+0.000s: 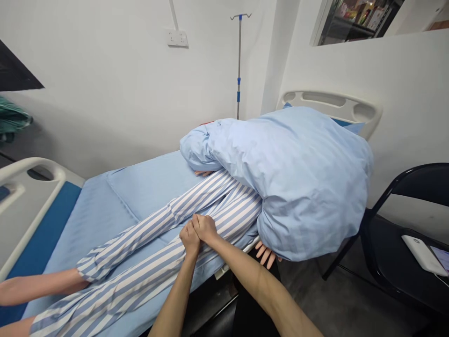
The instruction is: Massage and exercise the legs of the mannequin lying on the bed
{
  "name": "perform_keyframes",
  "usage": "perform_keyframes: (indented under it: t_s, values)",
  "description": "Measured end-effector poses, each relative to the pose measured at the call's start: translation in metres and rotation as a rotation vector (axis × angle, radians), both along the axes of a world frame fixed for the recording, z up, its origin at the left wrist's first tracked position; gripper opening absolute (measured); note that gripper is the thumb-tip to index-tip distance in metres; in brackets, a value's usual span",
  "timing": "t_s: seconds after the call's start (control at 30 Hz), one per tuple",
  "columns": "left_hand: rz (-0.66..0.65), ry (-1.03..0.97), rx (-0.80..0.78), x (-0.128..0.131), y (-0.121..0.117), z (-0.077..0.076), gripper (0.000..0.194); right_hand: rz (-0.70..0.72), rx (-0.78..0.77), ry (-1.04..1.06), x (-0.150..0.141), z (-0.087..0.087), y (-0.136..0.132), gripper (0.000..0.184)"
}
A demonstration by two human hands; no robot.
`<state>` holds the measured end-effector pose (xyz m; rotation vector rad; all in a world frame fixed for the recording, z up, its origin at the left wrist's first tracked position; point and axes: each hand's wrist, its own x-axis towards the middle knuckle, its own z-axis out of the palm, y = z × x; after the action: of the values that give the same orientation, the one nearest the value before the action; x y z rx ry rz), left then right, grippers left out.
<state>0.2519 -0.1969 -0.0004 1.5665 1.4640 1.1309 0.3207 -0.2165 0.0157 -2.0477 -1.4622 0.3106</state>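
We observe our left hand (pixel 190 239) and right hand (pixel 205 228), both curled closed, touching side by side over the near leg of the blue-and-white striped cloth trousers (pixel 149 266). Whether cloth is gripped, we cannot tell. Trousers lie along the light-blue sheeted bed (pixel 143 175), waist under a bunched pale-blue fabric quilt (pixel 301 173).

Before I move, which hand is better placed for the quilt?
Probably the right hand: it's nearer the quilt, while the left hand sits farther toward the footboard.

left hand (pixel 190 239) and right hand (pixel 206 229) touch, fingers (pixel 185 231) curled, forearms (pixel 252 276) extended.
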Motion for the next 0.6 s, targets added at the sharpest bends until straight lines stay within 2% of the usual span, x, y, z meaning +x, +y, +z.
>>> perform_keyframes:
  t_s: [0.13,0.2,0.27,0.37,0.47,0.6]
  values:
    - [-0.013,0.072,0.015,0.002,-0.001,0.004,0.036,0.061,-0.067,-0.114,0.010,0.019,-0.003,0.039]
    - [-0.039,0.137,0.022,0.005,-0.002,0.003,0.039,0.092,-0.065,-0.147,0.018,0.022,-0.006,0.038]
    - [-0.046,0.194,0.032,0.007,-0.004,0.001,0.040,0.106,-0.044,-0.138,0.024,0.019,-0.009,0.037]
    - [-0.039,0.252,0.033,0.010,-0.006,0.002,0.038,0.036,-0.020,-0.079,0.029,0.008,-0.013,0.037]
    - [-0.056,0.240,0.024,0.018,-0.008,0.012,0.037,-0.003,0.025,-0.004,0.032,-0.001,-0.015,0.036]
    - [-0.123,0.173,0.086,0.037,-0.010,0.024,0.042,-0.025,0.190,0.183,0.041,-0.010,-0.013,0.043]
